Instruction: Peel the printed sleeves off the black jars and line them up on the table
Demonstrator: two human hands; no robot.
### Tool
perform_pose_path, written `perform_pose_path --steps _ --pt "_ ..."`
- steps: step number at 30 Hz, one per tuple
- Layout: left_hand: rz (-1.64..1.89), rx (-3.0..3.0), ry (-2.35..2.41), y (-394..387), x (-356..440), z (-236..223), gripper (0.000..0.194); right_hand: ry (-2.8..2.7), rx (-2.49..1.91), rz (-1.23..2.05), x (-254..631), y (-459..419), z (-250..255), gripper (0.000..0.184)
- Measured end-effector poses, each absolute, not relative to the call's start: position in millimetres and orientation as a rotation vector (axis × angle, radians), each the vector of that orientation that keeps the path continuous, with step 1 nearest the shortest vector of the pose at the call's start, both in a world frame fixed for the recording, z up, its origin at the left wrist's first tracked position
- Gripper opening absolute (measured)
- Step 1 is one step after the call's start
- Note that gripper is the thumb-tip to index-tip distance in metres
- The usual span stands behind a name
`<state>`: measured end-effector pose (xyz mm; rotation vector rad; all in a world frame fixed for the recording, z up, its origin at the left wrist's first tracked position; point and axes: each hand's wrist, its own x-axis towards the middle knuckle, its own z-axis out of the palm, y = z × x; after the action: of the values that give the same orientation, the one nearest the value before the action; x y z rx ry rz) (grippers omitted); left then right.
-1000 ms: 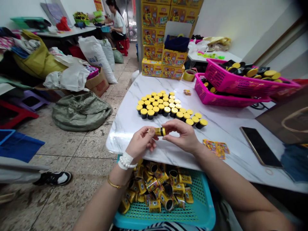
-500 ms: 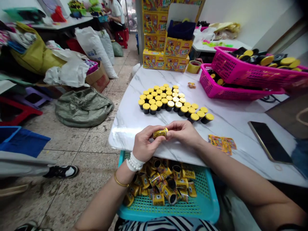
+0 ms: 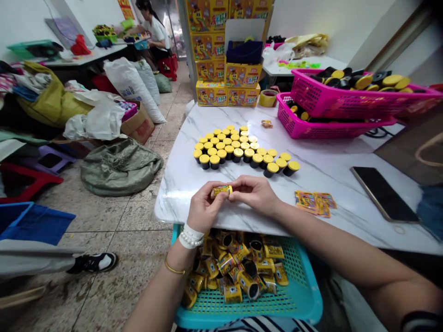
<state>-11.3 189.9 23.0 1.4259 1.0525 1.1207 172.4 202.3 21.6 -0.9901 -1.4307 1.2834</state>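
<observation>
Both my hands pinch one small yellow-labelled tube (image 3: 222, 190) lying sideways over the near edge of the white marble table (image 3: 180, 184). My left hand (image 3: 203, 210) wraps its left end, with a pearl bracelet at the wrist. My right hand (image 3: 254, 193) grips its right end. Beyond them stand several yellow-capped black tubes (image 3: 238, 150) in rows. Below my hands, a teal basket (image 3: 301, 295) holds several loose yellow-labelled tubes (image 3: 235, 269).
Two stacked pink baskets (image 3: 332, 120) of caps sit at the back right. A phone (image 3: 384, 193) and sticker sheets (image 3: 314, 201) lie to the right. Yellow cartons (image 3: 211, 60), a tape roll (image 3: 267, 97), floor sacks (image 3: 119, 166) and a seated person (image 3: 152, 32) lie beyond.
The tube has turned in my fingers and my hands have closed tighter on it, staying over the table edge. The view has shifted slightly.
</observation>
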Motion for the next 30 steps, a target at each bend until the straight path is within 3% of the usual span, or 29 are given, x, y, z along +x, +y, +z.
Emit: perform_pose_path --steps 4,8,10,15,19,26,30 --pt "1.179 1.668 1.009 184.3 -10.8 25.1 0.021 -1.109 -1.010 1.752 171.2 205.7 22.4 0.033" --pt "1.200 1.810 0.995 181.7 -9.0 27.4 0.020 -1.083 -0.932 1.876 174.1 208.5 23.4 0.029" --pt "1.192 1.826 1.005 181.6 -7.3 27.5 0.022 -1.145 -0.881 1.794 173.5 208.2 23.2 0.027" --pt "1.261 1.461 1.014 186.3 -7.7 20.9 0.057 -1.421 -0.820 1.298 173.0 205.8 22.8 0.028" --pt "1.105 1.295 1.025 193.0 -12.5 16.1 0.042 -1.574 -0.843 0.999 176.0 204.8 24.1 0.025" --pt "1.101 1.493 1.025 194.3 -13.5 16.8 0.030 -1.127 -0.947 1.652 170.1 207.4 20.2 0.029" --pt "1.078 1.585 1.036 191.8 -13.2 19.1 0.029 -1.087 -0.966 1.767 171.5 206.2 21.5 0.030"
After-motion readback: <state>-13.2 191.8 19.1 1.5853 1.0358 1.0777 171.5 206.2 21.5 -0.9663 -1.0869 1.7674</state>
